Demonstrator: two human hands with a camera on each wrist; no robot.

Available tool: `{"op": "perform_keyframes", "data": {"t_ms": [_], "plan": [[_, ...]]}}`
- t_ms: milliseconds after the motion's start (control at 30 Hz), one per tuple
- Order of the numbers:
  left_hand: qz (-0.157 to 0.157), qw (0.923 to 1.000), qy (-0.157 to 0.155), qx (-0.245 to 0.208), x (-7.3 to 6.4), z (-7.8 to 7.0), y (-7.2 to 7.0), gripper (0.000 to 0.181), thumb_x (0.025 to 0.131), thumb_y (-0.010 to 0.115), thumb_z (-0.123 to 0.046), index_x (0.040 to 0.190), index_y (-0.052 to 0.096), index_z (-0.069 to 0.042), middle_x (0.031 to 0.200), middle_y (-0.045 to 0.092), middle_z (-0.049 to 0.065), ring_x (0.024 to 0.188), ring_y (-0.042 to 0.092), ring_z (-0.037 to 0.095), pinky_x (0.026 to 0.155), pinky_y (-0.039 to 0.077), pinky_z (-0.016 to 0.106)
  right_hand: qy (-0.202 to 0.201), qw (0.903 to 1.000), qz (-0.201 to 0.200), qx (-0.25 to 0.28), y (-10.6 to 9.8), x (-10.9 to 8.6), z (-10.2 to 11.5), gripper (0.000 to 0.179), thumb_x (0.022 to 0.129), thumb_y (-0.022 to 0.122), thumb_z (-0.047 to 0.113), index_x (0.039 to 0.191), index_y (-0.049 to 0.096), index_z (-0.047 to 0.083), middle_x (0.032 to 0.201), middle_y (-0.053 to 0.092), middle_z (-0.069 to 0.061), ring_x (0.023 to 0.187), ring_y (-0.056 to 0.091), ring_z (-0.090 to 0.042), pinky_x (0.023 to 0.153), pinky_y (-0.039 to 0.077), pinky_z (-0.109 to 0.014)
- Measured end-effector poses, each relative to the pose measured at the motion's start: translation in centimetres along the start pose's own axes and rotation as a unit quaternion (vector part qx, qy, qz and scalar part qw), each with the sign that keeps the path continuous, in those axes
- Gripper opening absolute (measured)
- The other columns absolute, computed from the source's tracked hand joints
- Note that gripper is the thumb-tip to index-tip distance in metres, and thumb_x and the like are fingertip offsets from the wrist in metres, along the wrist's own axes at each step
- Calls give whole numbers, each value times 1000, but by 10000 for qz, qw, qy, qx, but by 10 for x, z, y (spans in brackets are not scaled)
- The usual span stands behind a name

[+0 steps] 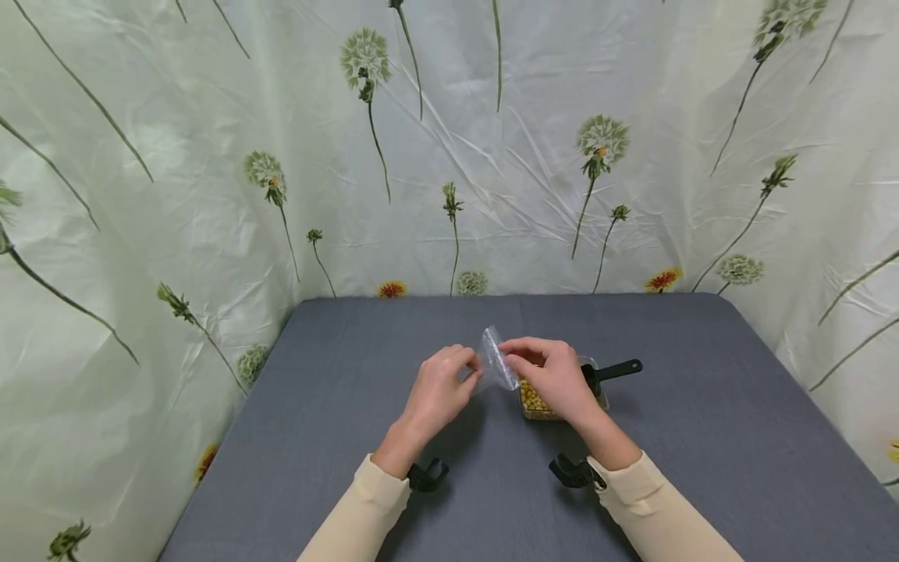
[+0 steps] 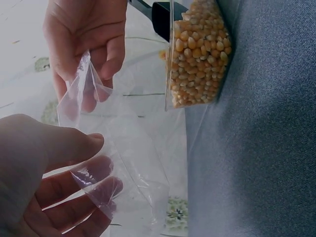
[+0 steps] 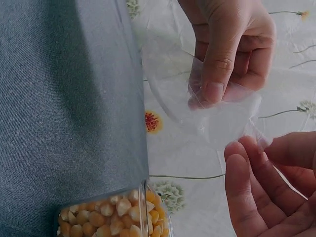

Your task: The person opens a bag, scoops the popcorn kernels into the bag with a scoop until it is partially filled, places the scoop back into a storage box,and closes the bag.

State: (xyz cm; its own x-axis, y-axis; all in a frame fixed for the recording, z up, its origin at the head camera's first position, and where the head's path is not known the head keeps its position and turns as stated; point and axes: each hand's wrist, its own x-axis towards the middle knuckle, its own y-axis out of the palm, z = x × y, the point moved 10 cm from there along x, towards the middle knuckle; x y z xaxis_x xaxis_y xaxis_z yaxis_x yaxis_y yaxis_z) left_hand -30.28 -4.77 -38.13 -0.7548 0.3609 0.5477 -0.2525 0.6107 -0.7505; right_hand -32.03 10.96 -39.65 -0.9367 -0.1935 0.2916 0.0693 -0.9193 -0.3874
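Observation:
A small clear plastic bag (image 1: 497,361) is stretched between both hands above the table. The left hand (image 1: 441,384) pinches one side of it between thumb and fingers; in the left wrist view, the bag film (image 2: 140,173) spreads over those fingertips. My right hand (image 1: 553,376) pinches the bag's edge, with a folded corner between thumb and fingertips in the right wrist view. No kernels show inside the bag. Below and behind the right hand stands a clear container (image 1: 544,415) of yellow corn kernels (image 2: 197,64), partly hidden by that hand in the head view.
A black scoop (image 1: 618,370) rests in the container, its handle pointing right. Grey cloth covers the table (image 1: 351,375). A white curtain (image 1: 449,156) with a dandelion print hangs behind its far edge. Black camera mounts (image 1: 428,474) sit at both wrists.

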Motion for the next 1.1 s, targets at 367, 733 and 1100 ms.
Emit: {"op": "perform_keyframes", "data": {"t_ms": [367,733,1100], "plan": [[175,9998,-1,-82,-1,0,5,12,88,79,-10,87,68,-16,85,63,-5,75,59,14,66,48,29,359,9966,256,692,2,-4,17,20,93,73,8,112,74,2,106,72,-15,88,69,-30,75,56,-53],[-408,9983,-135,-400,-1,-2,-12,27,85,64,6,101,71,-15,98,65,0,87,61,17,74,51,34,533,9940,58,954,1,-2,-2,22,93,74,9,114,73,4,99,71,-15,86,69,-34,73,57,-48],[-13,9632,-1447,-2267,-3,8,-5,12,96,62,-8,97,72,-14,85,65,-8,76,61,9,68,52,32,691,9939,5,861,6,-4,-6,41,93,75,13,133,65,16,95,73,-9,96,66,-24,78,51,-38]]}}
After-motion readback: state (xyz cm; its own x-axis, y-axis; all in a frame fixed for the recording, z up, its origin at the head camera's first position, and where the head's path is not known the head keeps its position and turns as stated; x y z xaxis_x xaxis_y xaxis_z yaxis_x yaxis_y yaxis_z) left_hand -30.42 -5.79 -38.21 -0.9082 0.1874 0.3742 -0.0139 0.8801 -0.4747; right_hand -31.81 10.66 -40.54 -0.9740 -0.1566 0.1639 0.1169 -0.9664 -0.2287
